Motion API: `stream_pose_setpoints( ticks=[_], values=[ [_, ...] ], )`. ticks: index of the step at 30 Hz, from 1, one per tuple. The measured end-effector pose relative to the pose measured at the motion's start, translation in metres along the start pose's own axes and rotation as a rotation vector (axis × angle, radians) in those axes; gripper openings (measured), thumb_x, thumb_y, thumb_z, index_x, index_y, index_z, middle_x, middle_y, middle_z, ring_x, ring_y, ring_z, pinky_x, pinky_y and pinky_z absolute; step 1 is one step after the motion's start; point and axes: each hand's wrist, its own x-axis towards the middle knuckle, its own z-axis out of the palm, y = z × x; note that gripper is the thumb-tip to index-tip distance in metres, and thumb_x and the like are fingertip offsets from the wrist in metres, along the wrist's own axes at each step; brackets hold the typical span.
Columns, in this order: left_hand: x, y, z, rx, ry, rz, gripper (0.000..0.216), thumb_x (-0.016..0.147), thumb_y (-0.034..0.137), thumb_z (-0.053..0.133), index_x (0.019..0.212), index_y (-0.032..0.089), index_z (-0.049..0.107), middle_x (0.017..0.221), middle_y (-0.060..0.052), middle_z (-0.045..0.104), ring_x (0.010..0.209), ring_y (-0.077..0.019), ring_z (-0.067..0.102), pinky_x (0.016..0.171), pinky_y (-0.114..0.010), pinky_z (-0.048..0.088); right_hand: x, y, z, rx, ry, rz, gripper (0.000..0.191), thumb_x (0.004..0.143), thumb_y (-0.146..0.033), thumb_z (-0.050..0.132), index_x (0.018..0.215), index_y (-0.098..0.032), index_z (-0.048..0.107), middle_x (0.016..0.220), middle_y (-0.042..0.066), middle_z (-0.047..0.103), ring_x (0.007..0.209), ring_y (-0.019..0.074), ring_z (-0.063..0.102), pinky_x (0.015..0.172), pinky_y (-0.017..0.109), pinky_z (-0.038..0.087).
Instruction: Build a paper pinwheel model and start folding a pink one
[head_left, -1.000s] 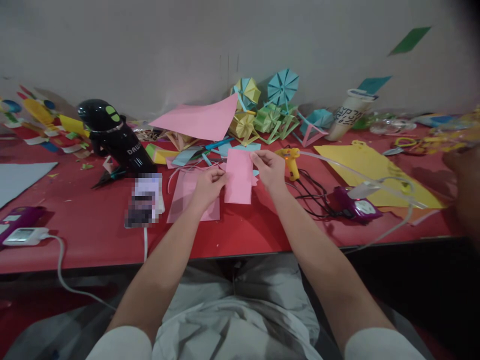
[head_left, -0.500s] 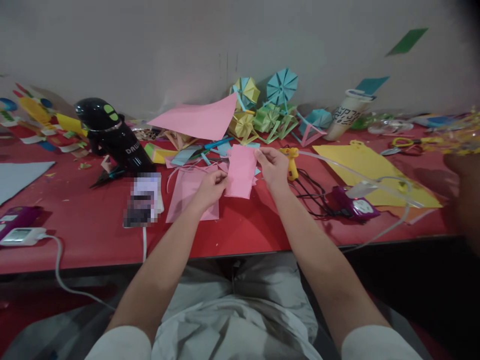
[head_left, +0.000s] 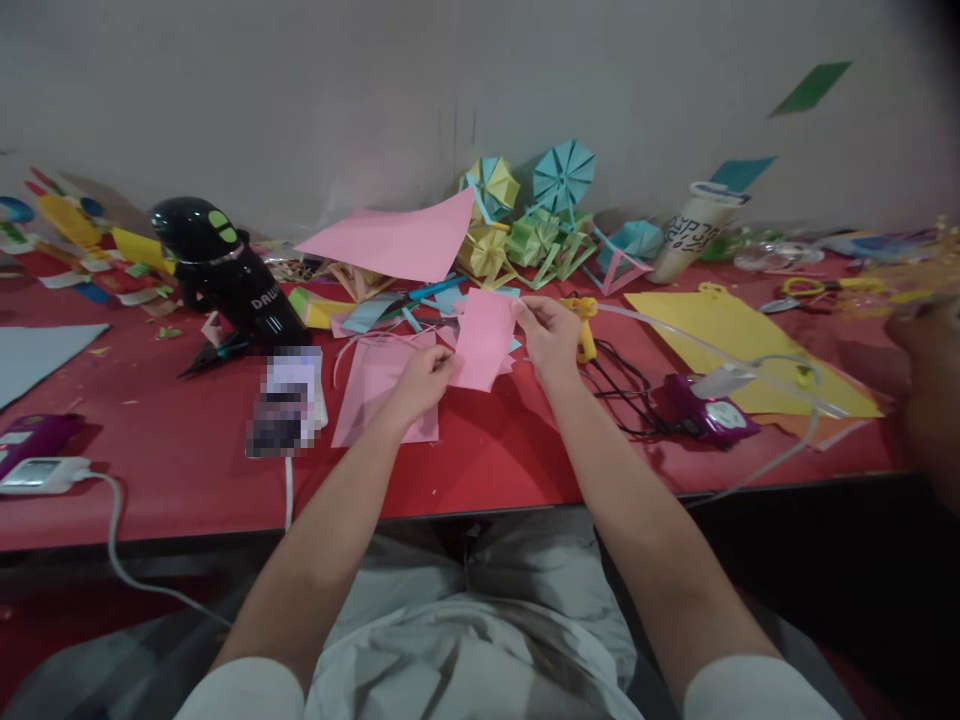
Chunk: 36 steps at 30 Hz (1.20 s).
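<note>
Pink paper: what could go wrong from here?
The pink paper is pinched only at its edges by the left hand and right hand, so it could crease or tear. The yellow glue gun lies just beside the right hand; its tip or cable might get brushed.

A single head-worn view looks forward and down, close over the red table toward the wall

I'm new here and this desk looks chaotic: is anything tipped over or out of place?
Yes: the white cup at the back leans over rather than standing, and paper scraps litter the red table behind the held pink paper.
</note>
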Motion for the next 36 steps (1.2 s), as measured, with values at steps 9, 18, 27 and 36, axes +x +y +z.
stream_pose_setpoints(
  ticks=[9, 18, 27, 36],
  values=[
    [0.0, 0.002, 0.0, 0.035, 0.007, 0.009, 0.026, 0.085, 0.027, 0.053, 0.061, 0.018, 0.05, 0.058, 0.002, 0.045, 0.058, -0.0123, 0.039, 0.057, -0.027, 0.031, -0.002, -0.002, 0.001, 0.024, 0.0, 0.017, 0.03, 0.071, -0.05, 0.074, 0.078, -0.021, 0.069, 0.072, 0.001, 0.07, 0.065, 0.0167, 0.065, 0.066, 0.035, 0.058],
    [0.0, -0.003, 0.0, 0.039, -0.008, 0.045, 0.02, 0.085, 0.029, 0.053, 0.068, 0.017, 0.052, 0.065, 0.002, 0.05, 0.062, -0.0119, 0.044, 0.06, -0.025, 0.032, 0.0, 0.0, 0.0, 0.005, 0.003, 0.027, 0.033, 0.071, -0.052, 0.073, 0.08, -0.02, 0.069, 0.073, 0.002, 0.069, 0.066, 0.0174, 0.065, 0.067, 0.036, 0.057],
    [0.003, -0.008, -0.003, 0.092, 0.048, 0.043, 0.017, 0.085, 0.026, 0.051, 0.072, 0.016, 0.055, 0.069, 0.0, 0.055, 0.066, -0.0134, 0.049, 0.063, -0.026, 0.035, 0.001, 0.002, 0.002, 0.099, -0.085, 0.339, 0.048, 0.08, -0.068, 0.055, 0.092, -0.021, 0.062, 0.079, 0.005, 0.07, 0.072, 0.0186, 0.068, 0.067, 0.034, 0.057],
    [0.001, -0.005, 0.0, -0.077, 0.057, -0.102, 0.016, 0.083, 0.027, 0.055, 0.071, 0.018, 0.055, 0.061, 0.001, 0.053, 0.054, -0.0121, 0.049, 0.055, -0.025, 0.038, -0.018, -0.006, 0.008, 0.041, -0.508, 0.504, 0.038, 0.059, -0.043, 0.084, 0.079, -0.017, 0.066, 0.074, 0.004, 0.07, 0.066, 0.0158, 0.064, 0.061, 0.029, 0.053]
  ],
)
